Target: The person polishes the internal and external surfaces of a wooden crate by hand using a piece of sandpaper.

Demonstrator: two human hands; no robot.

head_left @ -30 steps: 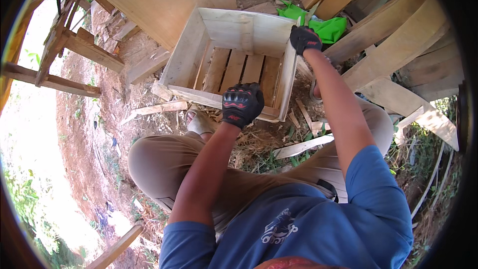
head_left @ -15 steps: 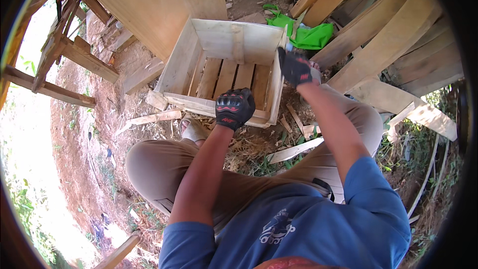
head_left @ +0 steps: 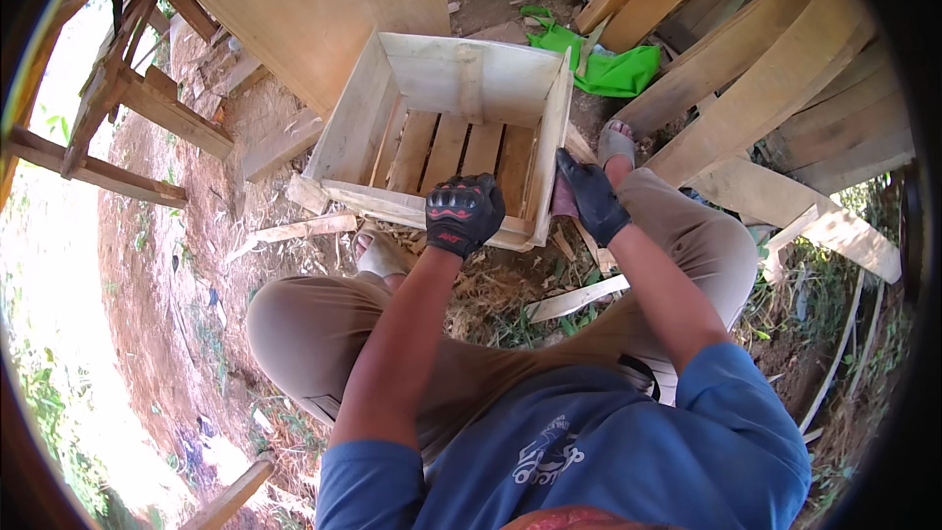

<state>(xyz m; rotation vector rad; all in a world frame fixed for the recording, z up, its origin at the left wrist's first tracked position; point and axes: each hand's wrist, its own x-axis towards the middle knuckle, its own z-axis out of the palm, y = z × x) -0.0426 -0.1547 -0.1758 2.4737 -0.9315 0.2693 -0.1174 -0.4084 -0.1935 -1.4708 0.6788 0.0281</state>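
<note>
A pale wooden crate (head_left: 345, 137) with a slatted bottom stands on the ground between my feet, its open top facing me. My left hand (head_left: 464, 214), in a black glove with red marks, is closed over the crate's near rim. At the outer face of the crate's right wall is my gloved right hand (head_left: 592, 194), fingers held together and pointing away from me. Under its palm shows a dull reddish sheet (head_left: 563, 198) that looks like sandpaper, mostly covered by the hand.
A large wooden board (head_left: 304, 10) leans behind the crate. Long planks (head_left: 746, 69) are stacked at the right, beside a bright green bag (head_left: 618, 72). Wood strips (head_left: 579, 298) and shavings litter the ground near my feet. A wooden frame (head_left: 147, 118) stands at the left.
My right hand has come toward me along the crate's right wall, from near its far corner. My left hand stays on the near rim, and the crate has hardly moved.
</note>
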